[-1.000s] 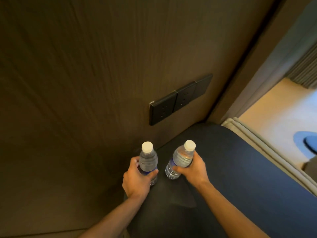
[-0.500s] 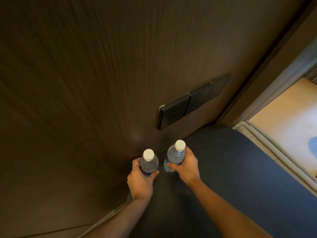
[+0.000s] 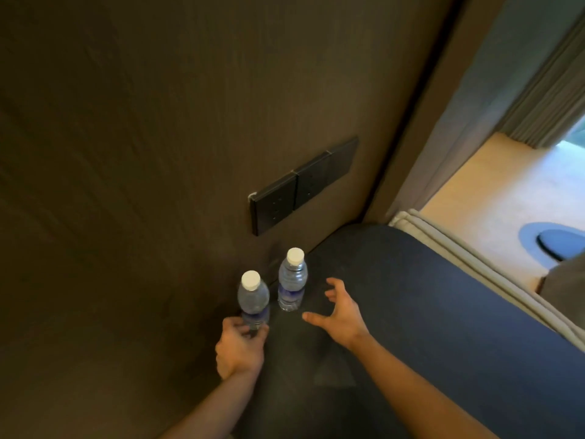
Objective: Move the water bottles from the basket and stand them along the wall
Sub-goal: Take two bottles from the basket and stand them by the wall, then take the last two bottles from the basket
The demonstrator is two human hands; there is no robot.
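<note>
Two bottles stood upright on the dark floor (image 3: 411, 312) at the foot of the wall (image 3: 142, 153), below the outlets (image 3: 300, 185). The left hand (image 3: 240, 346) had its grip wrapped round the base of the left bottle (image 3: 253, 301). The right hand (image 3: 343, 315) hung with fingers spread, just beside the right bottle (image 3: 292, 280) and not touching it.
</note>
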